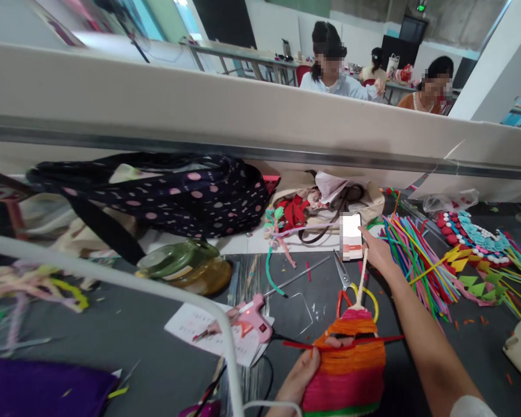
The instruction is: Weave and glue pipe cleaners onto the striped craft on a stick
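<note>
My left hand point(306, 370) grips a striped craft piece point(342, 388) in orange, pink and green, with closely laid fuzzy rows and a slot near its top. A red pipe cleaner point(330, 346) crosses that slot. From the top rises a cream twisted strip point(362, 281), its upper end beside my right hand point(380, 255). That hand reaches forward, a finger stretched to the right edge of a phone point(352, 231) propped upright with its screen lit; its other fingers are partly hidden. Scissors point(342, 272) with red and yellow handles lie behind the craft piece.
A pink glue gun point(254, 321) rests on paper left of centre. Many coloured pipe cleaners point(421, 260) are heaped at right. Bags point(169, 197) line the low partition point(243, 104), beyond which people sit. A white curved bar point(178, 295) crosses the left foreground.
</note>
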The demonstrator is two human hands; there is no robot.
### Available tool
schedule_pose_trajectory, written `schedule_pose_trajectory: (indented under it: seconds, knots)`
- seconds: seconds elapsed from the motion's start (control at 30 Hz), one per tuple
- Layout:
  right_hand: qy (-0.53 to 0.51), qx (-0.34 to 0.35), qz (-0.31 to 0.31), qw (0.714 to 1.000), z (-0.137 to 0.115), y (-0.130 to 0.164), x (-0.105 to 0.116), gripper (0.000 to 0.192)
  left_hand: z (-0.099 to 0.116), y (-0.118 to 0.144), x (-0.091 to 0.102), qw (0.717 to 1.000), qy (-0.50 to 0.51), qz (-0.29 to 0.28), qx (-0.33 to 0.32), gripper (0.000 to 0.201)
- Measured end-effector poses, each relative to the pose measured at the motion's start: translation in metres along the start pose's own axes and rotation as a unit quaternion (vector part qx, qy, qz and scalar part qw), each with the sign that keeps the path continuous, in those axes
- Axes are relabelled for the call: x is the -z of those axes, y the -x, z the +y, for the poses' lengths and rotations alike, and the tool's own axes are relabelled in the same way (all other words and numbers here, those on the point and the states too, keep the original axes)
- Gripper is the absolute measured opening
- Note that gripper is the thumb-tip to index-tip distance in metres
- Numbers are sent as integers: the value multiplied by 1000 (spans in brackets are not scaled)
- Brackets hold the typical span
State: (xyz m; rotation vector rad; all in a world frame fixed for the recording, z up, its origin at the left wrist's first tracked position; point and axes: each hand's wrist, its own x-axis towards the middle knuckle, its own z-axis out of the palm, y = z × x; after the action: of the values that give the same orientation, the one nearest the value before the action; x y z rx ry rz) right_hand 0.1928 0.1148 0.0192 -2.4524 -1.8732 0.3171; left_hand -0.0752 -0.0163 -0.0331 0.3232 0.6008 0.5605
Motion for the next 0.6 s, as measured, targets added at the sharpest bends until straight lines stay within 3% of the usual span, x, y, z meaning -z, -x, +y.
schedule_pose_trajectory:
  seconds: [0.6]
  knots:
    - [10,21,-17,1000,5,-15,-3,60,0,-1,8,1000,-3,-16,-17,30]
